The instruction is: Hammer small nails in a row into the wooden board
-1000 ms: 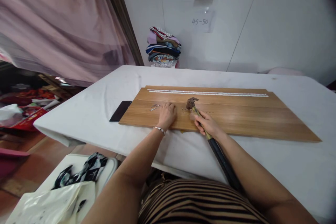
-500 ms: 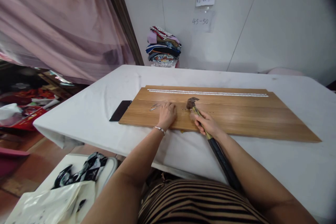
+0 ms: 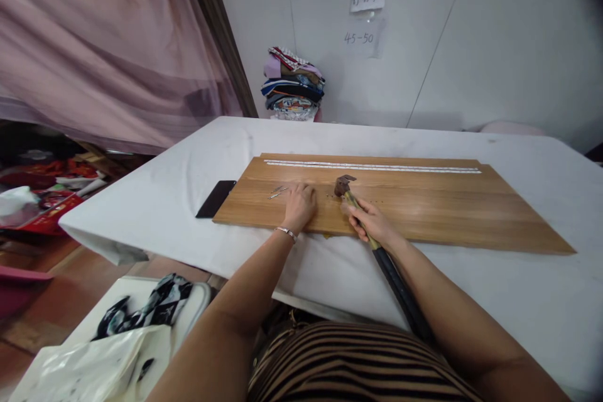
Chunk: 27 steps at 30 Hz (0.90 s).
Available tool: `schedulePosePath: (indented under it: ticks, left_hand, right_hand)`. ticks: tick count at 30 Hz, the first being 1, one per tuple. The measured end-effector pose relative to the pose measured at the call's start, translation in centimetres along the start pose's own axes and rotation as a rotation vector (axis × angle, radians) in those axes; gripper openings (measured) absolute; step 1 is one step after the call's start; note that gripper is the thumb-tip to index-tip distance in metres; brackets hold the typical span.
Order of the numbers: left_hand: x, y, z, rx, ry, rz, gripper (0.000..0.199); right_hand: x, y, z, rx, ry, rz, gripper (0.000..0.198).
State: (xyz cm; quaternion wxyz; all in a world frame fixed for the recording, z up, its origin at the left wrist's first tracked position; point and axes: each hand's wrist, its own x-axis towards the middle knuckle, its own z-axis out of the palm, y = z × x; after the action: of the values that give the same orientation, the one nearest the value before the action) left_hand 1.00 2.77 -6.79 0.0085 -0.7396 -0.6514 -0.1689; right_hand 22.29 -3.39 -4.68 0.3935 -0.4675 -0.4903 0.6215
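My right hand (image 3: 374, 223) is wrapped around the yellow-green part of a claw hammer's (image 3: 398, 286) handle, high up near the rusty head. That head is over the wooden board (image 3: 447, 207), and the long black grip runs back under my forearm. Palm down, my left hand (image 3: 300, 204) rests on the board with its fingers bent slightly forward; nothing shows in it. Just left of those fingers lie a few loose nails (image 3: 277, 193). A row of small nail heads or holes (image 3: 377, 202) continues along the board on both sides of the hammer head.
Two white measuring strips (image 3: 377, 167) run along the board's far side. A black phone (image 3: 215, 199) lies by its left end on the white-covered table (image 3: 179, 163). Folded clothes (image 3: 294, 85) are stacked by the wall. A pale seat (image 3: 108, 301) holding cloth and a bag stands lower left.
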Motion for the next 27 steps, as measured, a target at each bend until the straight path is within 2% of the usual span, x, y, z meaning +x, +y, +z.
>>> schedulePosePath:
  ticks: [27]
  left_hand:
    - [0.04, -0.15, 0.32, -0.018, 0.003, -0.004, 0.027]
  right_hand:
    - [0.05, 0.09, -0.12, -0.007, -0.010, -0.001, 0.046]
